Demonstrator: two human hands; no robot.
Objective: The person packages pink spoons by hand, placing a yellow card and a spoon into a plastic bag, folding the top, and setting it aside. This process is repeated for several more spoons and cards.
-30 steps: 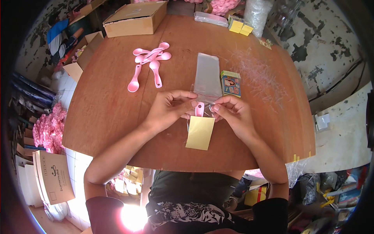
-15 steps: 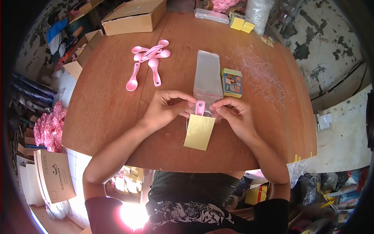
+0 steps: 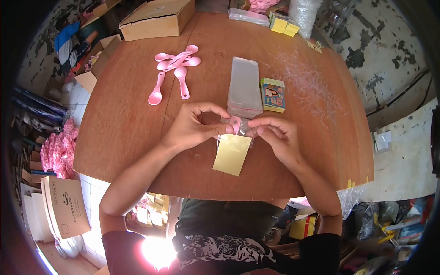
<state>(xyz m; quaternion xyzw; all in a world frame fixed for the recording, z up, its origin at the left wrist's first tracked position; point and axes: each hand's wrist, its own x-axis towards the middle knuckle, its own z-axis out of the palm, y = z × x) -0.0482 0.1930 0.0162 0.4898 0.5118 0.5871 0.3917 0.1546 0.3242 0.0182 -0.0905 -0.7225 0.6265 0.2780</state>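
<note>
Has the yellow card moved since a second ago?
Yes, slightly: the yellow card has drifted left, away from the small printed box, and tilted a little more.

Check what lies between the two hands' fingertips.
In the head view, the pink spoon handle lies between the left hand and right hand, inside a clear sleeve holding a gold card; both hands pinch the sleeve.

Round wooden table (image 3: 128, 123) viewed from above. Cardboard box (image 3: 156, 20) placed at 11 o'clock edge; pink spoons (image 3: 176, 68) heaped toward 10; stack of clear bags (image 3: 245, 85) laid at centre, small printed box (image 3: 272, 95) just beside it at 3; yellow boxes (image 3: 283, 24) set at 12 to 1; clear plastic strips (image 3: 307, 82) scattered toward 2; gold card packet (image 3: 231, 155) laid toward 6
</note>
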